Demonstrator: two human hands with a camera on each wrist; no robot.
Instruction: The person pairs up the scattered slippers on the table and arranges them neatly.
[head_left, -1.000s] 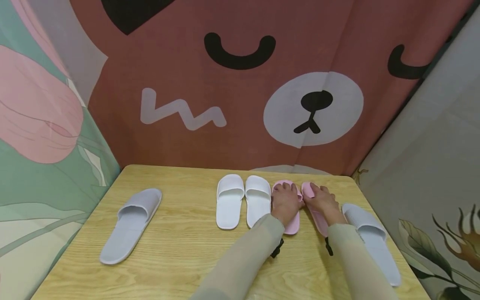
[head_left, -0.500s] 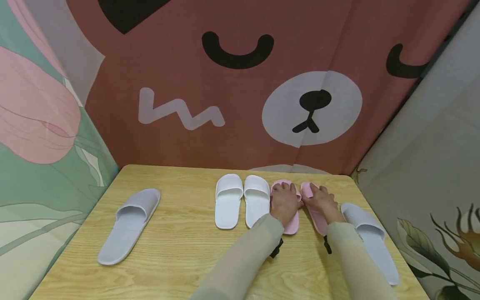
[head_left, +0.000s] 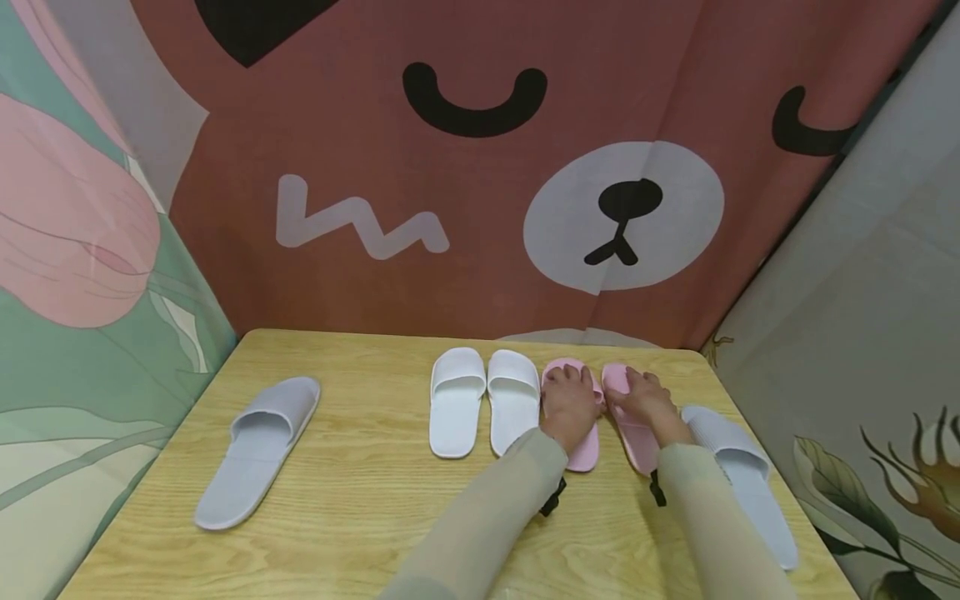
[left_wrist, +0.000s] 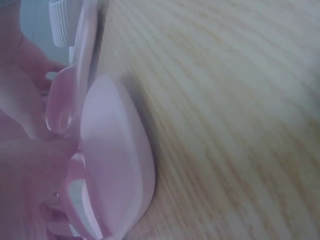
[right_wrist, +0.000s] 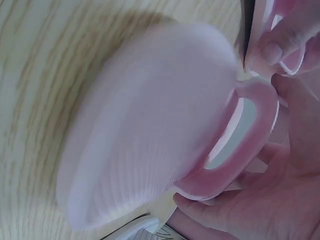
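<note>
Gripping the left pink slipper (head_left: 585,454) at its strap with the left hand (head_left: 572,404), with fingers partly spread over the top and thumb at the inner side. Grasping the right pink slipper (head_left: 636,442) with the right hand (head_left: 647,400), with thumb and fingers at opposite ends of the strap. Both on the desk (head_left: 360,517), slightly apart, between the white slippers (head_left: 513,412) and a pale grey slipper (head_left: 759,500).

Two white slippers (head_left: 454,421), two pink slippers (head_left: 585,454), two grey slippers (head_left: 243,475), one table (head_left: 352,500)
</note>
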